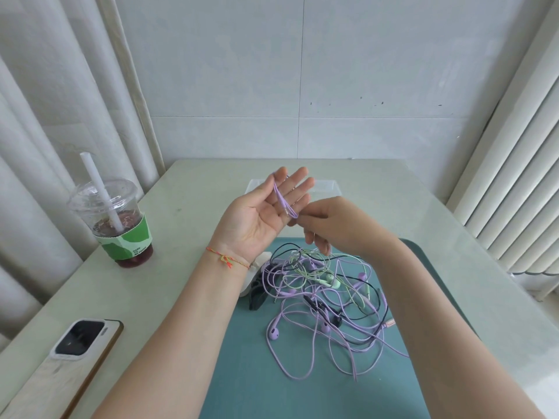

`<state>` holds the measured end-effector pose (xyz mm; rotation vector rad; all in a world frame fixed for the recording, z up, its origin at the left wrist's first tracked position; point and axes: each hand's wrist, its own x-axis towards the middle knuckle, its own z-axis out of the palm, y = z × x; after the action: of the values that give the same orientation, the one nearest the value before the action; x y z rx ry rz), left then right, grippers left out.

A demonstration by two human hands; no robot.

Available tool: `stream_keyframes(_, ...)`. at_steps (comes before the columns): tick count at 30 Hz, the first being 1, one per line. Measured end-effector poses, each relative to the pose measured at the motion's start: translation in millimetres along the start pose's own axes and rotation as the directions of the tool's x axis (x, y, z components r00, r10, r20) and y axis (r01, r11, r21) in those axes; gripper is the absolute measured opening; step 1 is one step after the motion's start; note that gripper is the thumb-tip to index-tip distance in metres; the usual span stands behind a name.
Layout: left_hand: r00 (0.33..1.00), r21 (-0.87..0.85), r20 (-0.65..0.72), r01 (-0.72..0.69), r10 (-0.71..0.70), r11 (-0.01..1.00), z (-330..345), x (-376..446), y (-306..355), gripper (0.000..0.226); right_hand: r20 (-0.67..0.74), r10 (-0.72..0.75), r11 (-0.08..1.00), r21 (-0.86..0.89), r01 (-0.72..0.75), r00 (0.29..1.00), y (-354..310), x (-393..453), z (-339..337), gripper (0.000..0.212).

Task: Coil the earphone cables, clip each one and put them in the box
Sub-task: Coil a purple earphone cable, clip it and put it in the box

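a: your left hand is held up palm toward you, fingers straight and a little spread. the purple cable runs in a few loops lengthways along those fingers, from the tip of the forefinger down toward the base of the palm.

b: and my right?

a: your right hand sits just beside the lower end of the loops, fingertips pinched on the cable where it leaves the palm. from that pinch i judge the rest of the strand drops to the pile of earphones on the teal mat, though i can't trace it through your hand.

b: so which way do i wind?

a: the loops' long axis lies along your left fingers, pointing away from you. your right hand is the nearer one to the free strand, so it looks best placed to carry it up and over the fingertips again. only a few turns are on, so this is early.

b: the clips and the box?

a: dark clips lie at the mat's left edge, under your left wrist. the clear box is behind your hands, mostly hidden.
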<state>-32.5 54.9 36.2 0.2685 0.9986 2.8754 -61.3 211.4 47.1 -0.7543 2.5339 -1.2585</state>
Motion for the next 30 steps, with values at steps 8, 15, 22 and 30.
stream_keyframes(8,0.981,0.304,-0.146,-0.075,0.125,0.95,-5.4,2.7,-5.4,0.02,0.121,0.003,0.98,-0.2,0.022,0.993,-2.2,-1.3,2.3,0.018)
stream_keyframes(15,0.971,0.738,-0.109,-0.065,0.213,0.672,-5.0,2.0,-16.0,0.018,-0.025,-0.07,0.927,-0.371,0.056,0.997,-6.1,-5.7,0.4,0.016)
stream_keyframes(22,0.982,0.996,-0.018,0.001,0.189,0.091,-7.6,2.5,-19.1,0.024,-0.223,-0.161,0.904,-0.424,0.053,0.961,-4.8,-5.8,-10.1,0.011)
stream_keyframes(30,0.986,0.807,-0.124,0.167,-0.115,0.566,-11.9,-0.1,-12.6,0.032,-0.15,-0.063,0.995,-0.089,0.05,0.987,3.0,-3.0,-18.4,0.015)
